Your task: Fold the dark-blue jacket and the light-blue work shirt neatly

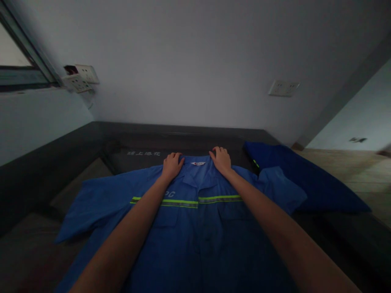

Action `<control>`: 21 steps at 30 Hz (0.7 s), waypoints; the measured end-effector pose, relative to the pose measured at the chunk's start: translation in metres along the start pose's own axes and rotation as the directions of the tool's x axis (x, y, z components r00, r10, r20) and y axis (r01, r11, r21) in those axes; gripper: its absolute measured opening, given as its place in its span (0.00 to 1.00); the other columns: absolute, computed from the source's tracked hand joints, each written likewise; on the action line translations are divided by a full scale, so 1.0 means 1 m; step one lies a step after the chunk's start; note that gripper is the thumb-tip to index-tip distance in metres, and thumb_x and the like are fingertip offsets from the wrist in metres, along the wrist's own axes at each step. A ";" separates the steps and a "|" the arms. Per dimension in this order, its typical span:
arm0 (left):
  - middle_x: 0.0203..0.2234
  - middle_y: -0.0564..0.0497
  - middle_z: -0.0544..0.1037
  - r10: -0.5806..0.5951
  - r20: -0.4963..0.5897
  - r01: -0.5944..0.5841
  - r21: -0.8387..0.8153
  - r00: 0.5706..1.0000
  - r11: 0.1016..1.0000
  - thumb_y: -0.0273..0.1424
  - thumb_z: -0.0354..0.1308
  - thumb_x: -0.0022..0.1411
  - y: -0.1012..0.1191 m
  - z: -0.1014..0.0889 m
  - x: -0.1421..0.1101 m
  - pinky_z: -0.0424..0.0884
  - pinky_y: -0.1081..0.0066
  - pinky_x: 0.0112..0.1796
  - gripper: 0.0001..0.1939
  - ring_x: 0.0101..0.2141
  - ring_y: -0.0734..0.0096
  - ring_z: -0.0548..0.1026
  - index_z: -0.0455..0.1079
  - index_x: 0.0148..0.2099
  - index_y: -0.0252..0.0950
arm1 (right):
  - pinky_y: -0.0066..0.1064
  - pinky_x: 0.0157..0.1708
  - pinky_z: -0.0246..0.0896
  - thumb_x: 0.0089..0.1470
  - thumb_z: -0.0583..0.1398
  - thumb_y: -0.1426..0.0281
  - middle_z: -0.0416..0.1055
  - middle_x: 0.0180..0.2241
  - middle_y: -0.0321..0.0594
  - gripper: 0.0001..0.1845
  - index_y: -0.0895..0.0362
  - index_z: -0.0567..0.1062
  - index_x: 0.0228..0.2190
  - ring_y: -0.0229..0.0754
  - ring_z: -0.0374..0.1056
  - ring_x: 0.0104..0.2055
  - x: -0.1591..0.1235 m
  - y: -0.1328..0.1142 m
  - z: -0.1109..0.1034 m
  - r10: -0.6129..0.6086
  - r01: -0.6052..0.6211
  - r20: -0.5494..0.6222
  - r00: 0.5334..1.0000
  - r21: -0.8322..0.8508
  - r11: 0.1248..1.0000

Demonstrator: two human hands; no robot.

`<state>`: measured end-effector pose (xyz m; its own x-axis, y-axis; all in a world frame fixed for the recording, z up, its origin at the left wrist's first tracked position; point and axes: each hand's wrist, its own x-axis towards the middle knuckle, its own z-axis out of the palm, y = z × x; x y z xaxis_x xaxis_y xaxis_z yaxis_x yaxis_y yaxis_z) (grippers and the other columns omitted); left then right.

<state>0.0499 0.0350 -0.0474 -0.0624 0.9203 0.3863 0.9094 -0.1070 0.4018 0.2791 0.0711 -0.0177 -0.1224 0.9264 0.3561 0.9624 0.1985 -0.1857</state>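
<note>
across the dark surface (pixel 183 141) lies a blue shirt (pixel 198 236), front up, its collar (pixel 190 179) towards the wall (pixel 183 73) and its lower part running out of view on the near side. the left hand (pixel 172 166) is at the collar's left end, fingers bent over the fabric; the right hand (pixel 222 159) is at the other end, fingers bent and a little spread. whether either one pinches the fabric or only rests on it, i cannot tell. the label (pixel 198 163) shows between them.

the step in hand looks like setting the collar and shoulders flat and even. as i judge it, the next move calls for both hands working alike, lightly enough not to drag one side askew, with some care for the right sleeve (pixel 282 191), which is bunched, while the left sleeve (pixel 100 199) lies spread out.

past the collar only a strip of surface shows before the wall, so the reach that way is short. there seems to be more room at the left. the right is tighter: the sleeve there meets a darker blue cloth (pixel 311 183), with the floor (pixel 360 171) showing beyond, and a wide sweep could shift that cloth.
</note>
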 end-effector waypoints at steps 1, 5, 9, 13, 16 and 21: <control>0.44 0.42 0.72 0.001 0.003 -0.001 0.016 1.000 1.000 0.36 0.51 0.64 0.001 0.000 -0.001 0.65 0.56 0.46 0.15 0.46 0.53 0.69 0.68 0.50 0.38 | 0.36 0.44 0.57 0.62 0.48 0.59 0.68 0.46 0.48 0.18 0.57 0.68 0.45 0.49 0.60 0.49 -0.003 0.001 -0.004 -0.033 0.033 -0.025 0.999 0.027 0.999; 0.46 0.44 0.72 -0.015 -0.015 0.016 0.047 1.000 0.999 0.37 0.48 0.65 0.005 -0.003 0.000 0.65 0.59 0.46 0.15 0.47 0.56 0.69 0.66 0.51 0.38 | 0.35 0.46 0.56 0.62 0.49 0.64 0.67 0.47 0.45 0.16 0.55 0.68 0.47 0.48 0.59 0.51 -0.020 0.017 -0.018 -0.135 0.134 0.021 0.991 0.050 0.990; 0.47 0.44 0.71 -0.073 -0.057 0.077 0.068 0.996 0.995 0.33 0.41 0.68 0.007 -0.009 0.002 0.66 0.64 0.46 0.16 0.47 0.61 0.69 0.62 0.54 0.36 | 0.34 0.45 0.57 0.61 0.52 0.66 0.69 0.47 0.46 0.15 0.56 0.69 0.47 0.46 0.62 0.50 -0.027 0.044 -0.025 -0.029 0.032 0.192 0.981 -0.014 0.999; 0.47 0.45 0.71 -0.106 -0.037 0.110 0.137 0.994 0.984 0.29 0.42 0.66 -0.007 -0.027 -0.002 0.67 0.65 0.45 0.15 0.47 0.62 0.70 0.63 0.53 0.38 | 0.32 0.43 0.59 0.58 0.56 0.65 0.70 0.45 0.47 0.13 0.56 0.72 0.44 0.46 0.65 0.49 -0.024 0.065 -0.027 0.019 -0.011 0.248 0.969 -0.036 0.999; 0.45 0.44 0.72 -0.125 0.019 0.117 0.229 0.992 0.966 0.30 0.49 0.62 -0.027 -0.046 -0.016 0.67 0.60 0.44 0.13 0.47 0.56 0.70 0.66 0.49 0.39 | 0.32 0.38 0.61 0.59 0.56 0.62 0.73 0.41 0.47 0.13 0.57 0.72 0.41 0.47 0.69 0.45 -0.025 0.069 -0.028 0.051 -0.037 0.287 0.957 -0.054 0.998; 0.43 0.39 0.72 -0.149 0.062 0.117 0.366 0.987 0.923 0.37 0.52 0.61 -0.046 -0.058 -0.042 0.65 0.53 0.43 0.12 0.47 0.47 0.68 0.67 0.43 0.35 | 0.36 0.35 0.62 0.60 0.53 0.60 0.75 0.38 0.50 0.15 0.58 0.71 0.40 0.52 0.72 0.41 -0.032 0.063 -0.027 0.068 -0.037 0.313 0.947 -0.104 0.994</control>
<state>-0.0130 -0.0206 -0.0335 -0.1719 0.9476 0.2693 0.9828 0.1464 0.1121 0.3502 0.0449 -0.0160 -0.1268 0.9912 0.0379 0.9862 0.1301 -0.1028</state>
